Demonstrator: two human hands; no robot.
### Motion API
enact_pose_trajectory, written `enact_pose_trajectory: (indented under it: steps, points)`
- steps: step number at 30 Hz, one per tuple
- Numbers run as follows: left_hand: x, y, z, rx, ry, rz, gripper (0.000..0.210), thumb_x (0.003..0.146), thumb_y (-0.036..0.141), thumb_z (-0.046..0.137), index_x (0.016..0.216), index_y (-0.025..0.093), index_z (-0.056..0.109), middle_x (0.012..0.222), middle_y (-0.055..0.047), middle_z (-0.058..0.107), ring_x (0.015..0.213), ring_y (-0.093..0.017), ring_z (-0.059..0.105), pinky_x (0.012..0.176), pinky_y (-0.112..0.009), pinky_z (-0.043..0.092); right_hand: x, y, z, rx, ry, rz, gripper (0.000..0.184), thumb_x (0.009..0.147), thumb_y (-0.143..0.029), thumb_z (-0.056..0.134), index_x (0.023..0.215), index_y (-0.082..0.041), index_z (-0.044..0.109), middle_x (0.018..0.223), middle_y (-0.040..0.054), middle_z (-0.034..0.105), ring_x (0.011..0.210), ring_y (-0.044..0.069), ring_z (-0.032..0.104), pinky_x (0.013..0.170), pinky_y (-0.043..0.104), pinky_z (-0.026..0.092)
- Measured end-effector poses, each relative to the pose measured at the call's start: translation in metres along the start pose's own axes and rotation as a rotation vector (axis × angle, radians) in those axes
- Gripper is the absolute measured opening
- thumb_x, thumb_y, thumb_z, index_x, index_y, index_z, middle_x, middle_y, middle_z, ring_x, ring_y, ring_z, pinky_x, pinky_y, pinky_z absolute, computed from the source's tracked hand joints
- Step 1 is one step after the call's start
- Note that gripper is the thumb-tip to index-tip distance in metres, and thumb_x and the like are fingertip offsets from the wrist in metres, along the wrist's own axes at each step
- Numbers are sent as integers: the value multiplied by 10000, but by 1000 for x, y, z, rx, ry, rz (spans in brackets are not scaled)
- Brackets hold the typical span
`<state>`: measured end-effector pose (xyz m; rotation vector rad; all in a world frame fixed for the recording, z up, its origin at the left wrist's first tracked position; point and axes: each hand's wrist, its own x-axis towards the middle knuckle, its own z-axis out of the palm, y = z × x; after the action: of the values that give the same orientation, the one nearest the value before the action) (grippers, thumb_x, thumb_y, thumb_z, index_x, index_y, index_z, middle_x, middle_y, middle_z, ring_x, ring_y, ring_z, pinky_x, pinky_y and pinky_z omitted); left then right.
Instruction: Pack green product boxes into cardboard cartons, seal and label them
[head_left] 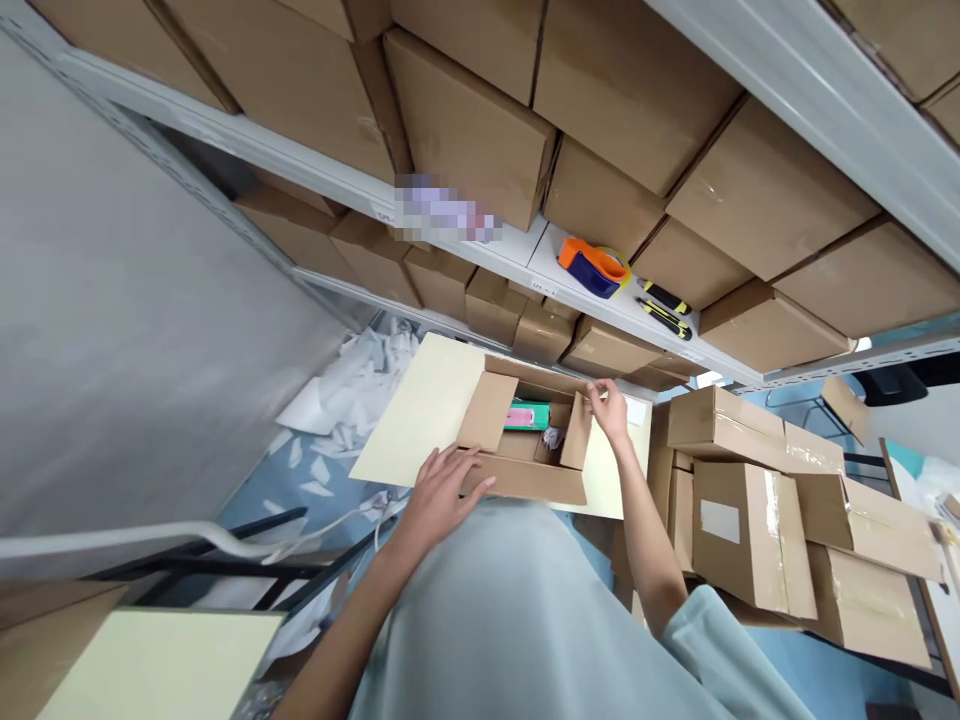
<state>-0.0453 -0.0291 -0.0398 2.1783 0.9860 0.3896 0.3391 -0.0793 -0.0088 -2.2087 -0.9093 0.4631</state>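
An open cardboard box (544, 482) sits in front of me on a pale yellow board (420, 410), its flaps folded outward or standing up. Inside lie a green and pink package (529, 416) and a crumpled bit of whitish paper (553, 437). My left hand (446, 490) rests on the front left corner, fingers stretched over the flap and thumb apart along its edge. At the back right corner, the thumb and fingers of my right hand (609, 408) pinch the top of the right flap.
A metal shelf (517, 245) packed with cartons runs ahead, bearing an orange and blue tape dispenser (592, 268) and yellow-black utility knives (664, 318). Taped cartons (742, 530) are stacked at right. Torn paper (352, 390) litters the floor at left, near a grey wall (135, 330).
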Motion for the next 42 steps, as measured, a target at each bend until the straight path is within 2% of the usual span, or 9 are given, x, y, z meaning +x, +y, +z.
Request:
enact_pose_trajectory:
  steps: [7, 10, 17, 20, 23, 27, 30, 34, 42]
  points:
    - [35, -27, -11, 80, -291, 55, 924, 923, 755, 733, 1681, 260, 545, 1536, -166, 745, 1618, -416, 525, 1377, -650, 294, -38, 9, 0, 142, -70, -25, 496, 1023, -720, 609, 1093, -246, 735, 1165, 89, 845, 834, 240, 816, 759, 358, 650]
    - [49, -32, -19, 72, -328, 65, 961, 951, 747, 708, 1724, 233, 459, 1483, -173, 775, 1538, -390, 617, 1368, -628, 320, -48, 13, 3, 156, -49, -17, 464, 1022, -681, 629, 1146, -248, 743, 1248, 94, 833, 874, 236, 818, 805, 359, 655]
    - [92, -19, -21, 112, -159, 100, 933, 1001, 781, 623, 1669, 152, 456, 1412, -242, 761, 1308, -425, 741, 1199, -582, 529, -50, 17, 9, 85, -58, -43, 495, 1144, -634, 458, 1167, -270, 793, 1232, 76, 830, 1090, 257, 800, 990, 386, 630]
    - [112, -11, -16, 131, 49, 73, 1028, 1002, 806, 605, 1686, 71, 386, 1497, -321, 637, 1371, -469, 675, 1155, -586, 558, -58, 26, 8, 38, -75, -113, 514, 1179, -549, 427, 1128, -258, 847, 1316, 109, 822, 1309, 288, 742, 1167, 442, 552]
    - [128, -10, -10, 115, 154, 64, 959, 1007, 797, 621, 1651, 110, 441, 1575, -312, 536, 1480, -471, 575, 1227, -603, 508, -73, 36, 10, 6, -82, -124, 368, 1138, -473, 576, 1125, -255, 872, 1445, 135, 776, 1434, 322, 675, 1244, 495, 499]
    - [138, -20, 3, 62, 40, -29, 780, 1042, 707, 626, 1597, 164, 555, 1642, -286, 486, 1509, -465, 548, 1245, -618, 495, -95, 44, 23, -48, -17, -58, 262, 1060, -406, 724, 1244, -267, 849, 1657, 138, 622, 1561, 346, 562, 1295, 521, 469]
    - [142, -30, 15, -76, -21, -130, 765, 1032, 608, 663, 1659, 196, 516, 1642, -253, 527, 1540, -423, 550, 1272, -580, 490, -108, 45, 39, -67, 26, 41, 320, 1086, -389, 663, 1350, -262, 792, 1739, 150, 528, 1582, 350, 553, 1269, 521, 510]
    - [144, -41, 26, -200, -20, -152, 825, 1003, 539, 696, 1719, 215, 446, 1661, -223, 566, 1571, -384, 539, 1320, -559, 449, -119, 46, 56, -19, 61, 99, 377, 1138, -412, 548, 1439, -280, 733, 1755, 125, 529, 1559, 311, 602, 1196, 450, 582]
    - [136, -44, 32, -186, 4, -159, 846, 1032, 601, 613, 1745, 189, 416, 1678, -235, 560, 1578, -395, 545, 1309, -547, 464, -122, 52, 65, -1, 109, 100, 406, 1157, -451, 509, 1442, -278, 740, 1767, 109, 536, 1595, 302, 578, 1229, 448, 562]
